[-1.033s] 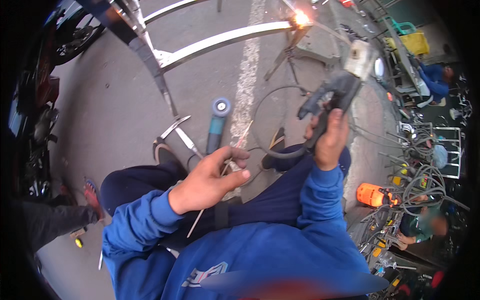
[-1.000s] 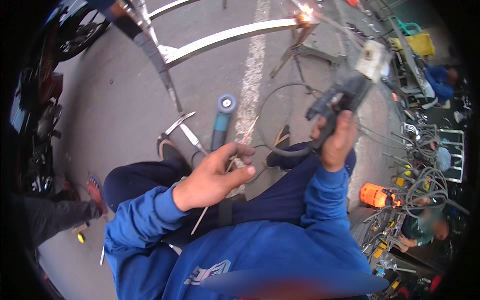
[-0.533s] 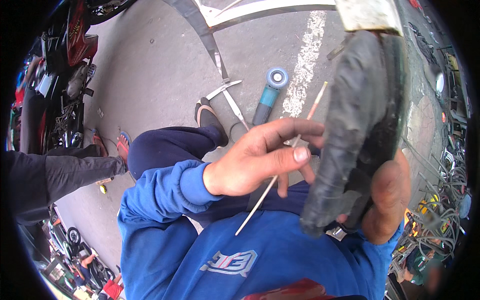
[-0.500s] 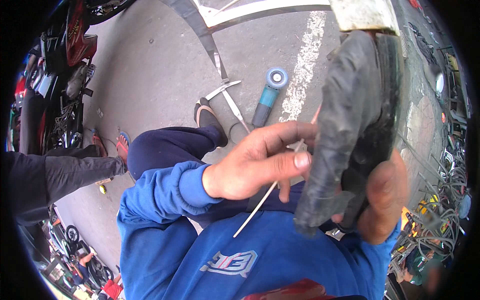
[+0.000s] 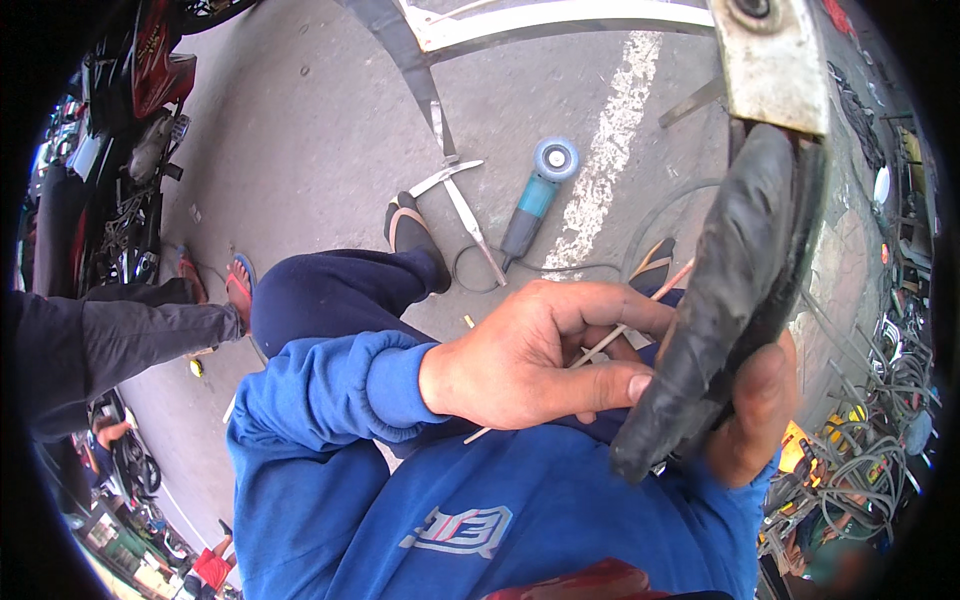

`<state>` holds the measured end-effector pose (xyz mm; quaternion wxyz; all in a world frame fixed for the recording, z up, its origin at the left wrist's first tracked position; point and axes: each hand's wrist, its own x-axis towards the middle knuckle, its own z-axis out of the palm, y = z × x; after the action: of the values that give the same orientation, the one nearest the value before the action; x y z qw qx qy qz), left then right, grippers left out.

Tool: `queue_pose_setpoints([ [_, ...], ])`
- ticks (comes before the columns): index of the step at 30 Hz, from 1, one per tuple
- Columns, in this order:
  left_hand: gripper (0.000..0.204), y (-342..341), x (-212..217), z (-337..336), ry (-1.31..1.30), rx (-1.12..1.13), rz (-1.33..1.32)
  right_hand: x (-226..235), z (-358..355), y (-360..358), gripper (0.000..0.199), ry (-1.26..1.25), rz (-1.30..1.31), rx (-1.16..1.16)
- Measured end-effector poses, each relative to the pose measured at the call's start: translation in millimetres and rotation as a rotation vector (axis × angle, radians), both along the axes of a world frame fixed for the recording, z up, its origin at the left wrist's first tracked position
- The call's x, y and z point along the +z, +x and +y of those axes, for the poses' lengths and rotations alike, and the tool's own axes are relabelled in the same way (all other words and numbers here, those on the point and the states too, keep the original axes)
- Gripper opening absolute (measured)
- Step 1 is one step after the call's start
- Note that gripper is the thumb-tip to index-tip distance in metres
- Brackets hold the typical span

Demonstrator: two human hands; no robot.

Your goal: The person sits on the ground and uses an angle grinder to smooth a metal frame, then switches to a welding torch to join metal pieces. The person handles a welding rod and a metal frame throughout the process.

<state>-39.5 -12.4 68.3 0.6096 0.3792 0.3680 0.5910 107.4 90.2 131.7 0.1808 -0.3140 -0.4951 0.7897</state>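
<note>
A black, wrinkled rubber piece (image 5: 728, 250) hangs at a slant at the right, below a scuffed white metal end (image 5: 775, 85) with a bolt in it. My left hand (image 5: 545, 350) is closed, with a thin pale stick (image 5: 602, 345) running between its fingers. Its thumb tip meets the rubber's left edge; some of its fingertips are hidden behind the rubber. From the right side, my right hand (image 5: 755, 410) is wrapped about the lower part of the rubber, thumb showing and most fingers hidden.
A teal angle grinder (image 5: 530, 205) with its cord lies on the pavement ahead, beside a pale metal cross-shaped piece (image 5: 457, 190). Motorcycles (image 5: 150, 160) stand at the left, near another person's legs (image 5: 160, 330). Coiled hoses or cables (image 5: 860, 460) are heaped at the right.
The rubber piece and the white metal end have shifted right and down. My left hand has moved the same way with the stick. A sandalled foot now shows beyond it.
</note>
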Motion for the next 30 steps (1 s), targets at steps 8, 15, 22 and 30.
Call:
queue_pose_setpoints([
  [8, 0.04, 10.9, -4.8, -0.9, -0.163, -0.006, -0.148, -6.8, 5.8, 9.4, 0.075, 0.007, -0.094, 0.01],
  [15, 0.039, 12.5, -7.8, 0.3, -0.084, 0.049, -0.053, -13.2, -0.8, 9.3, 0.074, 0.008, -0.061, -0.067],
  [22, 0.04, 9.5, -10.0, -3.2, 0.07, 0.116, 0.127, -11.2, 2.0, 2.2, 0.072, -0.025, 0.009, 0.007],
  [30, 0.038, 8.4, -5.3, -2.6, -0.141, 0.013, -0.217, -8.8, 4.6, -5.5, 0.072, -0.102, 0.104, 0.018],
])
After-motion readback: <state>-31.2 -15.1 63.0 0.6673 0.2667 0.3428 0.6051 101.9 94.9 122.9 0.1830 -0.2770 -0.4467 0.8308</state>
